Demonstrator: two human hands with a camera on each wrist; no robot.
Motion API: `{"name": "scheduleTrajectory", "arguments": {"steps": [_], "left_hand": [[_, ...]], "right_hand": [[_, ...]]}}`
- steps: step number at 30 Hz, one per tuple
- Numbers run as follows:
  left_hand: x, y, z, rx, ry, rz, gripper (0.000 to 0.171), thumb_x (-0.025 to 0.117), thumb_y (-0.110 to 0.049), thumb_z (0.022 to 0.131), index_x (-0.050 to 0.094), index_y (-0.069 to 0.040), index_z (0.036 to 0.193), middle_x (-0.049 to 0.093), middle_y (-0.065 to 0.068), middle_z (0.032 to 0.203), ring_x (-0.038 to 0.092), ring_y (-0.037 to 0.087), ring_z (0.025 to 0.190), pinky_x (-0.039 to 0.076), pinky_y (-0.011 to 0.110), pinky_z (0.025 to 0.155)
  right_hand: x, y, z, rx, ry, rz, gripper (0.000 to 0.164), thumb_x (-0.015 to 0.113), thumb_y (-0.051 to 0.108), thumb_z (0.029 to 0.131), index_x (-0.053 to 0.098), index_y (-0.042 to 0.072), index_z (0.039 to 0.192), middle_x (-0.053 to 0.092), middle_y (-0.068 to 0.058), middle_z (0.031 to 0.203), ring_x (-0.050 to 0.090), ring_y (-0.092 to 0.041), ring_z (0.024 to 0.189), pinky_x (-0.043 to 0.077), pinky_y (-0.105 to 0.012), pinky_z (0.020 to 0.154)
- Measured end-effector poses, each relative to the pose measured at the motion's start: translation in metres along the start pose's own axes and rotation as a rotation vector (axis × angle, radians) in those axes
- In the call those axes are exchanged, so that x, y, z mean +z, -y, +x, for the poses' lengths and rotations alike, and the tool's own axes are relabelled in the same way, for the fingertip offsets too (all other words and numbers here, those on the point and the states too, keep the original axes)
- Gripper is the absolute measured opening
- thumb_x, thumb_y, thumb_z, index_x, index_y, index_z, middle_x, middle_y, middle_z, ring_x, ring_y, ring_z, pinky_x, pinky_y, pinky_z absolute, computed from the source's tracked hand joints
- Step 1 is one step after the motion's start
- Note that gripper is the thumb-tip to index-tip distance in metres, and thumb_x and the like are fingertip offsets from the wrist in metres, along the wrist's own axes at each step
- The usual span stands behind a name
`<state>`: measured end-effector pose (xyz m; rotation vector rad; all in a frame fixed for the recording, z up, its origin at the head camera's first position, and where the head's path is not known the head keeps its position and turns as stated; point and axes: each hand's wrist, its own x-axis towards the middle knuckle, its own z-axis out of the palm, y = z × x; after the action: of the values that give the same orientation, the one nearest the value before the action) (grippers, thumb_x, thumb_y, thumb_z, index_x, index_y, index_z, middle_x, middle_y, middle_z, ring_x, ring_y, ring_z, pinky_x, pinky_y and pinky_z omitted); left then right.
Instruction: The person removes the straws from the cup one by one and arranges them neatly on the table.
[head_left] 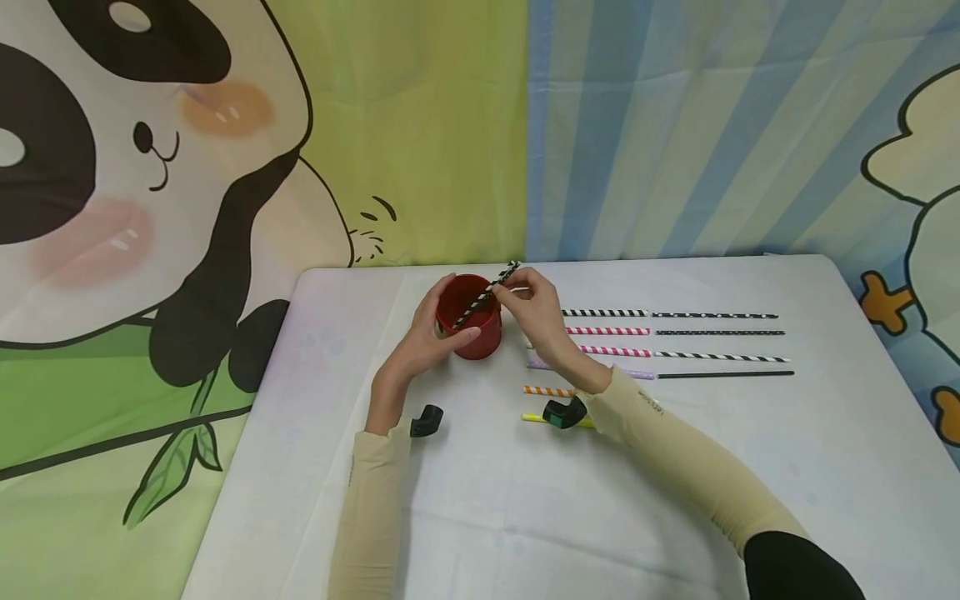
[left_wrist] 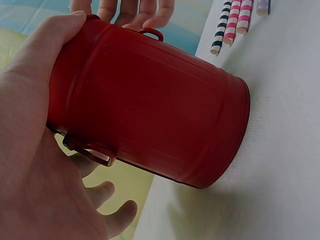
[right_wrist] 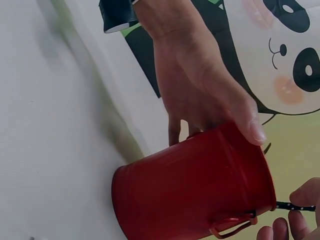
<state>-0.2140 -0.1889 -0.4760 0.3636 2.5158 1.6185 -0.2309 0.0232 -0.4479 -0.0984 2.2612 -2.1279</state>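
Note:
A red metal bucket [head_left: 486, 342] with small side handles stands near the table's back edge. My left hand [head_left: 431, 337] grips it by the upper part, thumb at the rim and fingers round the far side. In the left wrist view the bucket [left_wrist: 155, 105] fills the middle. Over the bucket's mouth, my right hand [head_left: 540, 321] pinches black-and-white patterned paper straws [head_left: 480, 302], slanted with their lower ends inside the rim. A dotted black straw [right_wrist: 295, 206] shows between the right fingers in the right wrist view. The bucket's inside is mostly hidden.
Right of the bucket lie two columns of paper straws: striped black [head_left: 604, 313], red [head_left: 607, 331], pink [head_left: 615, 352], purple [head_left: 639, 374], orange [head_left: 546, 390] and yellow [head_left: 534, 417], then black-patterned ones [head_left: 720, 333] and a plain black one [head_left: 723, 375]. A panda-printed curtain [head_left: 420, 125] hangs behind.

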Motion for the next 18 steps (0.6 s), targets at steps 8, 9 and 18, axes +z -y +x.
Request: {"name": "scheduleTrajectory", "arguments": {"steps": [8,9,18], "left_hand": [[0.000,0.005,0.001,-0.006,-0.002,-0.009,0.090,0.078,-0.038,0.086,0.021,-0.043,0.155,0.036,-0.004,0.154,0.034,0.017,0.142,0.041,0.051,0.113],[0.000,0.005,0.001,-0.008,-0.002,-0.009,0.090,0.078,-0.038,0.086,0.021,-0.043,0.155,0.036,-0.005,0.154,0.034,0.017,0.143,0.041,0.051,0.113],[0.001,0.005,0.003,-0.033,0.005,-0.026,0.093,0.077,-0.029,0.087,0.019,-0.034,0.159,0.034,0.000,0.157,0.031,0.022,0.145,0.039,0.054,0.114]], "right_hand": [[-0.012,0.008,-0.002,-0.019,-0.016,0.035,0.021,0.070,0.021,0.094,0.063,0.005,0.105,0.065,-0.003,0.105,0.066,-0.015,0.094,0.047,-0.026,0.075],[-0.013,0.010,-0.003,-0.019,-0.015,0.040,0.022,0.070,0.022,0.094,0.062,0.004,0.106,0.064,-0.003,0.107,0.065,-0.016,0.095,0.048,-0.027,0.081],[-0.027,0.024,-0.006,-0.009,-0.047,0.072,0.021,0.071,0.023,0.094,0.061,0.007,0.105,0.064,0.002,0.101,0.065,-0.013,0.091,0.049,-0.026,0.077]]}}
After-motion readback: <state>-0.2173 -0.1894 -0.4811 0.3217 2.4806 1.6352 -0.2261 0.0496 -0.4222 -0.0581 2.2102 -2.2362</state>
